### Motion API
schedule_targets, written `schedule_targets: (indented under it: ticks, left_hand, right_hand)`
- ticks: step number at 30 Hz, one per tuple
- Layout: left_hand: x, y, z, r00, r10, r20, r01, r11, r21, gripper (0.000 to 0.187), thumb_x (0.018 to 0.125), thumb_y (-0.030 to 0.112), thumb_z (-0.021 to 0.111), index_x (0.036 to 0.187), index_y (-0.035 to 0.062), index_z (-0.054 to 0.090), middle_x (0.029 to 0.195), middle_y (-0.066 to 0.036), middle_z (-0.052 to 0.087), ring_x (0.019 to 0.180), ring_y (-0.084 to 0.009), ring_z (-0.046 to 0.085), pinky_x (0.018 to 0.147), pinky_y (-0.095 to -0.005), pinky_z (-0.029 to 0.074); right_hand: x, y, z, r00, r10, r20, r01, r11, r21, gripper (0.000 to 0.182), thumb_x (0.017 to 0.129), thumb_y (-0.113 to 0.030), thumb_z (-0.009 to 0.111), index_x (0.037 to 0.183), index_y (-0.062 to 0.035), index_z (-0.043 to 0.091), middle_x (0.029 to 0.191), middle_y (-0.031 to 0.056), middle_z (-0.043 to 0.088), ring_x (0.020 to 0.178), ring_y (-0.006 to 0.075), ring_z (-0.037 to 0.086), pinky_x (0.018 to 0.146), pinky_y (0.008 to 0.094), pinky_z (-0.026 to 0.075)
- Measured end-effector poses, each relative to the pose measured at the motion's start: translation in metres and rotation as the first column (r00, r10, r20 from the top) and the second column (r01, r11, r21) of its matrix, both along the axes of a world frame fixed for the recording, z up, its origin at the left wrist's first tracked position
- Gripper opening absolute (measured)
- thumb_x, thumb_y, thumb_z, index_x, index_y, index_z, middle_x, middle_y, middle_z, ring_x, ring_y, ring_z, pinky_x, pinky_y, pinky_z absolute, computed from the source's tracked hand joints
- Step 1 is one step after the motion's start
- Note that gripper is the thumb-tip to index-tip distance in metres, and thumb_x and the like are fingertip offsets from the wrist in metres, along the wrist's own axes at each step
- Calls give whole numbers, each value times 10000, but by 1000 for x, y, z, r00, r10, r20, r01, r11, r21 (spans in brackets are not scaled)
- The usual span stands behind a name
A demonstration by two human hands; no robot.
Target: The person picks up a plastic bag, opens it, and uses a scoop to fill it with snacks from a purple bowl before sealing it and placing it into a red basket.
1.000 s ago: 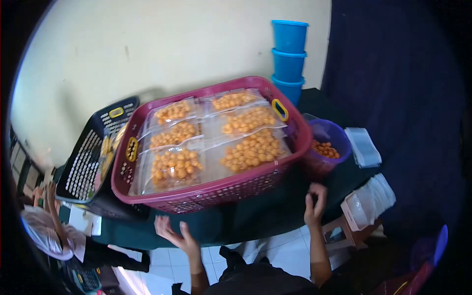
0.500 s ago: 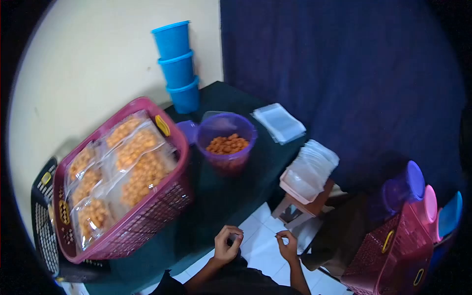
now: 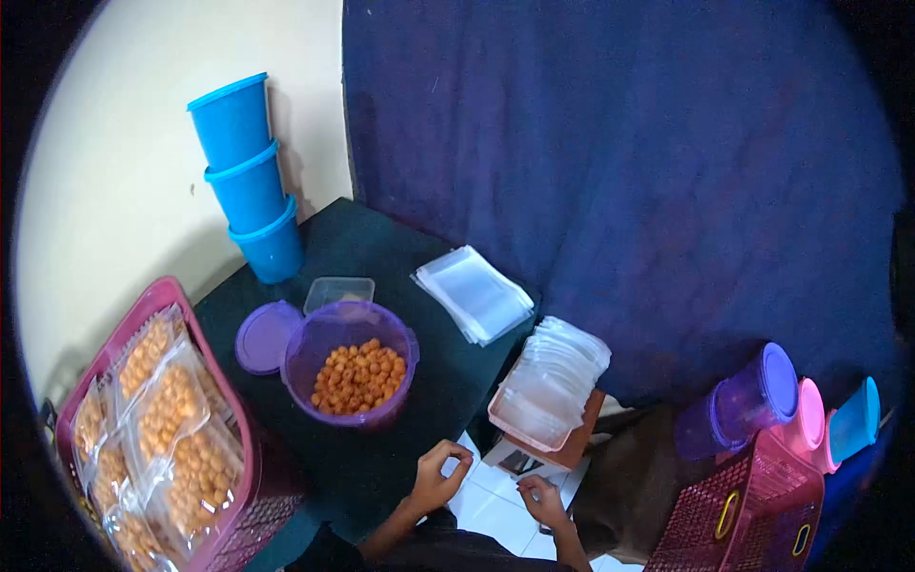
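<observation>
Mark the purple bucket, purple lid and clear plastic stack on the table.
Purple bucket (image 3: pixel 329 329): head view, bare far inner wall.
Purple lid (image 3: pixel 261 339): head view, middle of its flat face.
Clear plastic stack (image 3: pixel 475 294): head view, top sheet's middle.

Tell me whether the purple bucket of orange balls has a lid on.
No, the purple bucket is open at the top, showing the orange balls inside, and a purple lid lies beside it.

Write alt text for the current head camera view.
A person's left hand and right hand, both curled, apparently empty, are near a dark-covered table. On it: an open purple tub of round orange snacks, a maroon basket of bagged snacks, clear plastic bags and three stacked blue tubs.
</observation>
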State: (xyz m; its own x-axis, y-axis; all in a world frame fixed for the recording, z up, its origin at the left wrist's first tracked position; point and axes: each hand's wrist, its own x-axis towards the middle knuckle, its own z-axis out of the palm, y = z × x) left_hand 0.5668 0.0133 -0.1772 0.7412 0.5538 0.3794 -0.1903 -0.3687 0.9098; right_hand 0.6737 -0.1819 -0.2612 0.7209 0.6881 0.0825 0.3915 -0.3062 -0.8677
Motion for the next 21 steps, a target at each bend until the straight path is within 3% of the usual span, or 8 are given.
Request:
schedule_targets:
  ticks: [3,4,5,8,13,16,18,21]
  left_hand:
    - [25,30,-17,991,-46,-122,48,999,8,96,712,50,585,775,2,530,813,-125,556,759,-215,567,663,-288,442]
    - [33,37,-28,971,-56,-233,58,998,2,126,715,78,588,802,8,530,857,-131,548,790,-225,562,682,-295,443]
    - [42,45,-40,936,-63,-347,110,987,117,216,712,130,591,889,27,521,954,-153,513,911,-273,517,763,-337,422]
    - [65,60,-71,942,-2,-336,116,941,319,301,696,176,599,953,47,511,1041,-166,484,1009,-316,454,842,-377,376]
    - [91,72,-99,906,142,-399,22,925,379,371,692,230,594,1009,59,506,1115,-169,453,1049,-325,427,865,-400,350]
    - [106,67,-91,912,121,-392,-68,987,146,380,701,235,601,1014,44,503,1051,-161,478,1021,-302,454,834,-380,377]
    - [131,77,-76,927,134,-350,-176,980,-93,372,716,226,610,1012,29,499,1000,-156,487,963,-271,491,783,-350,410]
    - [169,96,-78,924,211,-318,-311,900,-305,321,740,206,615,962,11,490,909,-118,521,812,-189,539,698,-296,438]
  right_hand:
    - [39,35,17,986,82,147,-80,997,-16,88,756,-64,534,831,-17,540,791,116,592,741,208,592,627,313,465]
    - [47,49,33,998,38,-48,-41,998,-55,108,769,-91,528,850,-21,545,814,112,591,757,213,587,657,320,458]
    - [58,60,31,998,68,12,-68,998,-5,132,769,-96,542,864,-4,547,795,110,593,747,185,585,647,301,463]
    - [76,90,19,988,155,19,-156,984,91,161,767,-98,557,881,15,547,777,112,593,751,155,581,641,278,466]
    - [108,148,38,962,273,-13,-270,958,97,154,768,-112,557,863,9,565,848,110,588,769,181,576,690,276,440]
    - [137,178,46,951,307,-42,-300,946,127,127,750,-102,561,836,-9,569,834,102,584,781,196,560,706,288,425]
    - [170,206,44,945,256,204,-306,913,271,93,733,-83,559,807,-26,562,807,95,572,784,219,541,718,305,413]
    - [218,239,44,954,120,273,-205,929,308,138,702,-52,554,831,-15,523,862,122,530,848,264,498,764,331,380]
